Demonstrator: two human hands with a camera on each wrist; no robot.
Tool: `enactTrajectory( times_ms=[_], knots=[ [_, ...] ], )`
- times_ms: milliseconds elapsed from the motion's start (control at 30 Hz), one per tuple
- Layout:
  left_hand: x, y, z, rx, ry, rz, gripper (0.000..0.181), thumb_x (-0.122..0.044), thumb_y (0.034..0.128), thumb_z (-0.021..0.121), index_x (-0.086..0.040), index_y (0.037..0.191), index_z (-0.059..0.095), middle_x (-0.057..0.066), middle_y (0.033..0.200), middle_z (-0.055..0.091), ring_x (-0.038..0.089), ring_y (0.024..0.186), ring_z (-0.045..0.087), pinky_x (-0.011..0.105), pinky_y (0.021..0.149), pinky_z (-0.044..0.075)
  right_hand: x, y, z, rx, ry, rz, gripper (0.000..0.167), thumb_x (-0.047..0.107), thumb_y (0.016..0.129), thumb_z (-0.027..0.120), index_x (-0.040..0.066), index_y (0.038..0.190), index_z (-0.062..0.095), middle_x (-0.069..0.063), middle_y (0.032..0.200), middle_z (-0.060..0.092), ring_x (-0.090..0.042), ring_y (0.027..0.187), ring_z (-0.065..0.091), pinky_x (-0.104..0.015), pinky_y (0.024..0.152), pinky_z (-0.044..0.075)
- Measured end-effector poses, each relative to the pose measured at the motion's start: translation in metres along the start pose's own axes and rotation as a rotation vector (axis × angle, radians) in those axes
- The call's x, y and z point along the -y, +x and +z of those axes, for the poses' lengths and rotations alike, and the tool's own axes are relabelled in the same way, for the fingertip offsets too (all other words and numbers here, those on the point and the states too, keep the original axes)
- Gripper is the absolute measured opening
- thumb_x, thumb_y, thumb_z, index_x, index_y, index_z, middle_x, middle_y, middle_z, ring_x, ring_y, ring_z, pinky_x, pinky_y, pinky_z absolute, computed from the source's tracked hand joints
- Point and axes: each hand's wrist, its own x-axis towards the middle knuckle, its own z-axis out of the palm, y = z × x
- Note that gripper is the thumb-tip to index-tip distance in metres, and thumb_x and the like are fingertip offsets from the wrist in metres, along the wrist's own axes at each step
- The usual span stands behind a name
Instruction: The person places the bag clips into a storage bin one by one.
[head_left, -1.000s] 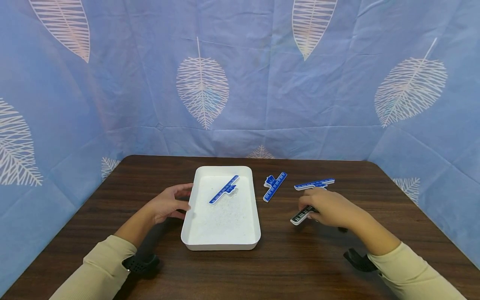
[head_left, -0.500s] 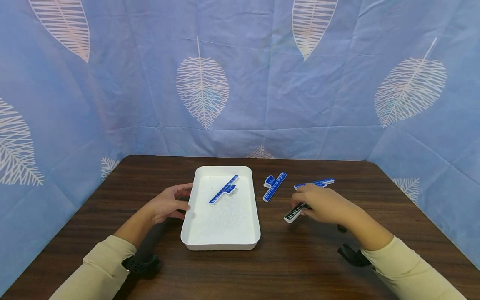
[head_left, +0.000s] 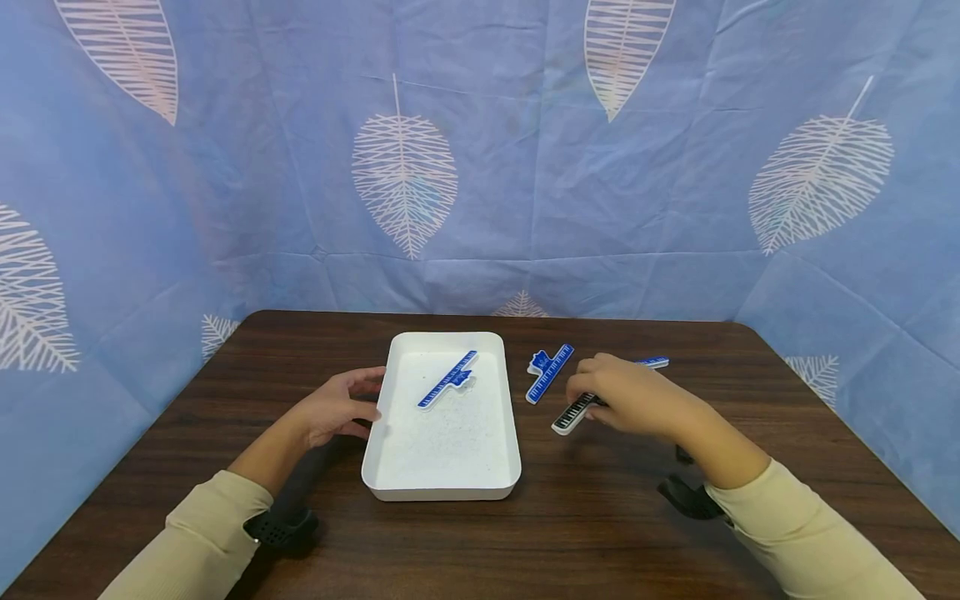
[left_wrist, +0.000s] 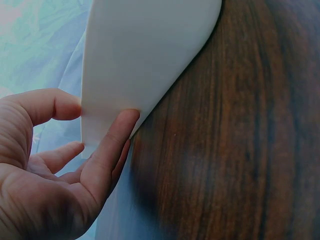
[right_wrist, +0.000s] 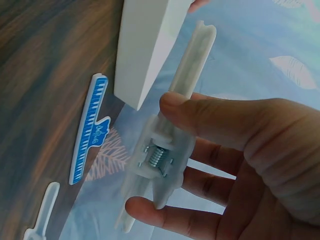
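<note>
My right hand (head_left: 633,392) pinches a black-and-white piano-key clip (head_left: 573,412) just right of the tray. In the right wrist view the clip's white back (right_wrist: 192,65) and metal spring (right_wrist: 158,156) show between thumb and fingers. My left hand (head_left: 337,404) touches the left side of a white tray (head_left: 442,475). Its fingertips (left_wrist: 127,120) lie against the outer wall in the left wrist view. One blue piano-key clip (head_left: 450,379) lies inside the tray. A second blue clip (head_left: 550,375) lies on the table right of it.
Behind my right hand, a third blue clip (head_left: 657,362) lies mostly hidden on the dark wooden table (head_left: 480,550). A blue curtain (head_left: 480,208) with white leaf patterns hangs around the table's back and sides.
My right hand has moved left and slightly away from me with the black clip, covering more of the far blue clip. The left hand and tray have stayed in place.
</note>
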Motion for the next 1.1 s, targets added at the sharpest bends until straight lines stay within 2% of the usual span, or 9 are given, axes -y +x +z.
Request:
enactTrajectory(
  times_ms=[233,567,767,1100],
  knots=[
    [0.001,0.000,0.000,0.001,0.001,0.003,0.081,0.009,0.0782,0.064,-0.001,0.151,0.029,0.029,0.145,0.035,0.034,0.101,0.062,0.050,0.078,0.057,0.006,0.008,-0.005,0.016,-0.002,0.020,0.018,0.011,0.081,0.078,0.022,0.090,0.067,0.008,0.092,0.060,-0.013,0.084,0.050,-0.032,0.067,0.049],
    [0.001,-0.002,0.001,-0.006,0.003,0.001,0.081,0.008,0.0788,0.064,-0.001,0.151,0.029,0.028,0.144,0.035,0.034,0.102,0.062,0.050,0.079,0.057,0.013,0.017,-0.010,0.011,0.005,-0.011,0.020,0.009,0.080,0.079,0.023,0.090,0.069,0.007,0.095,0.062,-0.014,0.090,0.055,-0.034,0.068,0.052],
    [-0.001,-0.003,0.002,-0.001,0.004,0.000,0.081,0.008,0.0791,0.065,-0.001,0.151,0.028,0.029,0.145,0.034,0.036,0.104,0.061,0.051,0.080,0.056,0.017,0.024,-0.012,0.036,0.008,-0.026,0.020,0.009,0.080,0.079,0.023,0.092,0.071,0.006,0.098,0.063,-0.017,0.095,0.057,-0.037,0.070,0.053],
    [-0.002,-0.006,0.003,0.019,-0.006,0.017,0.083,0.007,0.0795,0.065,0.000,0.152,0.025,0.031,0.146,0.032,0.036,0.104,0.061,0.052,0.081,0.056,0.030,0.042,-0.014,0.039,-0.008,-0.085,0.022,0.007,0.079,0.078,0.022,0.091,0.069,0.008,0.091,0.060,-0.015,0.087,0.053,-0.033,0.067,0.051]
  ],
)
